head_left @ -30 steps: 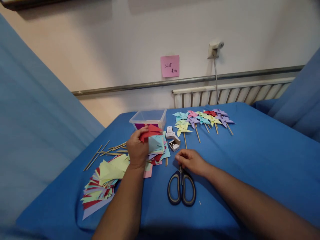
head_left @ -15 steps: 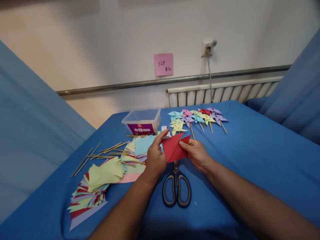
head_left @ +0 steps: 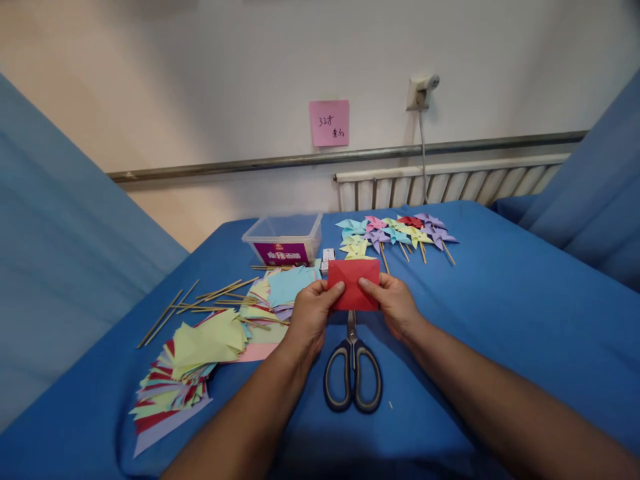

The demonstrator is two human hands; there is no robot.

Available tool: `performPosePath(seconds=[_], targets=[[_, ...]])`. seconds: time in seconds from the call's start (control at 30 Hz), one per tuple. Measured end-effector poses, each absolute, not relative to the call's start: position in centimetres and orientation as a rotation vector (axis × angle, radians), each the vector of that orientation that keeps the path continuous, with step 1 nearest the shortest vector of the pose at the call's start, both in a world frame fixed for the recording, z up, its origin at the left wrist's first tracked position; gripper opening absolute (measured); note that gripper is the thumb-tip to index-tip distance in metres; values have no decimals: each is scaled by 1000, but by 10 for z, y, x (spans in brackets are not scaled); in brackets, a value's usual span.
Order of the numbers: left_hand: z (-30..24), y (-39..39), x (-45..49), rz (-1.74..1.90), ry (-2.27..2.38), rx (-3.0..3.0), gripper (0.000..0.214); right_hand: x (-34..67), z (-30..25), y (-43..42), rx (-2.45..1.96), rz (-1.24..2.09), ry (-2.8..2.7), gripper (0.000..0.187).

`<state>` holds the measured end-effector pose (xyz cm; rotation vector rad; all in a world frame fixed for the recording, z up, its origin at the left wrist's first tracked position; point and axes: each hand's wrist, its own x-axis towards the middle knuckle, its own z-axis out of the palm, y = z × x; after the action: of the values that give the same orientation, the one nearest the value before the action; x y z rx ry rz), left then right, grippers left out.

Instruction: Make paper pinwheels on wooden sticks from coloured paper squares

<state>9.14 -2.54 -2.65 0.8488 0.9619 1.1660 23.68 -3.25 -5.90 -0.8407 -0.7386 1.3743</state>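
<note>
A red paper square [head_left: 354, 273] with crease lines is held up over the table, its face toward me. My left hand [head_left: 313, 310] pinches its left edge, thumb on the front. On the right edge my right hand [head_left: 395, 303] does the same; the fingers behind the paper are hidden. Below lie dark-handled scissors [head_left: 353, 370], closed, with the blade tips hidden behind the paper. Left of my left hand are a pale blue paper sheet [head_left: 290, 287] and a fanned pile of coloured cut paper [head_left: 210, 347].
Thin wooden sticks [head_left: 215, 293] lie at left. A clear plastic box [head_left: 283, 230] and a small white box [head_left: 327, 257] stand behind. Finished paper pinwheels [head_left: 395, 233] rest at the back right. Blue cloth [head_left: 500, 300] covers the table, with blue curtains [head_left: 75, 233] beside it.
The red paper, previously tilted with a cut or split edge showing, now sits flat and level. My left thumb has come down from the raised position onto its front.
</note>
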Motion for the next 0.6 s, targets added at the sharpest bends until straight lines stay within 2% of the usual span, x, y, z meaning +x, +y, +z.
performPosePath(seconds=[0.43,0.6], targets=[[-21,-24,89,1051,840,854,39,240,-69,-30,-949,1374,-859,49],[-22,-21,85,1063,891,806,36,242,-73,-28,-918,1376,-822,42]])
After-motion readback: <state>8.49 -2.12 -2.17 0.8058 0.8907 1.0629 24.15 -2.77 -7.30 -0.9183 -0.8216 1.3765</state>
